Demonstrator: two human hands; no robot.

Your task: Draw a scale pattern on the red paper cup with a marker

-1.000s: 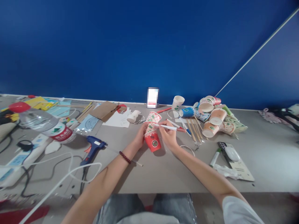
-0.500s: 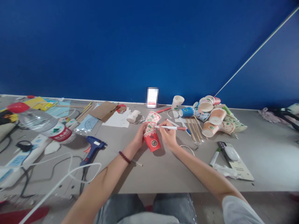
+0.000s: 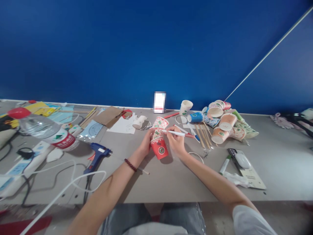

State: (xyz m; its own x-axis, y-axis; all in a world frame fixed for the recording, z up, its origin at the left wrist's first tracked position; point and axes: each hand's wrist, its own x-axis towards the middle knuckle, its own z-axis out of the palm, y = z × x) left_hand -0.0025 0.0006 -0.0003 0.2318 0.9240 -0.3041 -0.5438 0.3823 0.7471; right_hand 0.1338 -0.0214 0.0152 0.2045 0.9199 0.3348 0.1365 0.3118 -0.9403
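Note:
My left hand is closed around the side of a red-and-white patterned paper cup, which looks stacked or joined with another patterned cup above it. The cups lean to one side over the table. In my right hand is a white marker with a red end, its tip at the upper right side of the cups. My fingers hide part of the cups. A thin white stick lies by my left wrist.
On the left are a glue gun, a water bottle, a power strip and a loose white cable. At the back right lie several paper cups and wooden sticks. A phone with a white mouse-shaped object rests further right.
The marker has turned slightly, its rear end now a little further down and to the front. Both hands and the cups stay nearly in place.

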